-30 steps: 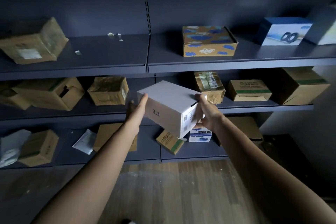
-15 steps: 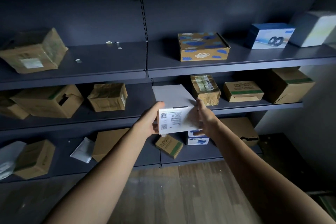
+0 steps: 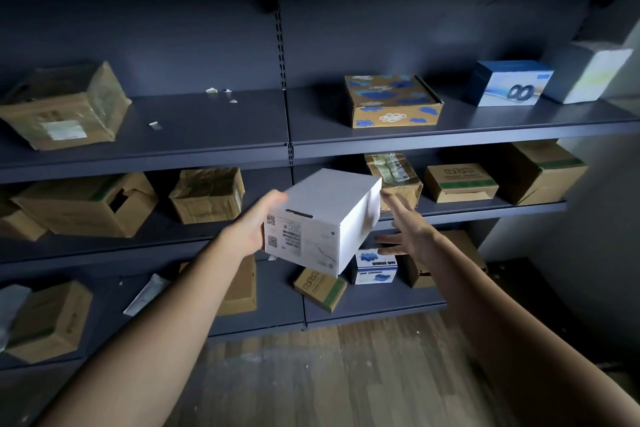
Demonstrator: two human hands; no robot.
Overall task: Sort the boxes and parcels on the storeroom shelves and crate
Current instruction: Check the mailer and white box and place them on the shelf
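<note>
A white box (image 3: 332,204) with a barcode label on its near face hangs in front of the middle shelf (image 3: 485,210). My left hand (image 3: 254,224) grips its left side, fingers round the far edge. My right hand (image 3: 403,230) is just off the box's right side, fingers spread and apart from it. Dark metal shelves hold brown cardboard boxes (image 3: 207,194) on several levels.
A yellow box with blue blotches (image 3: 393,102), a blue-and-white box (image 3: 509,83) and a white box (image 3: 588,73) sit on the upper shelf. A taped parcel (image 3: 398,172) stands just behind my right hand. A wooden floor (image 3: 346,374) lies below.
My right hand has let go of the white box and opened. The box has turned and tilted, and now only my left hand holds it. The view has tilted upward.
</note>
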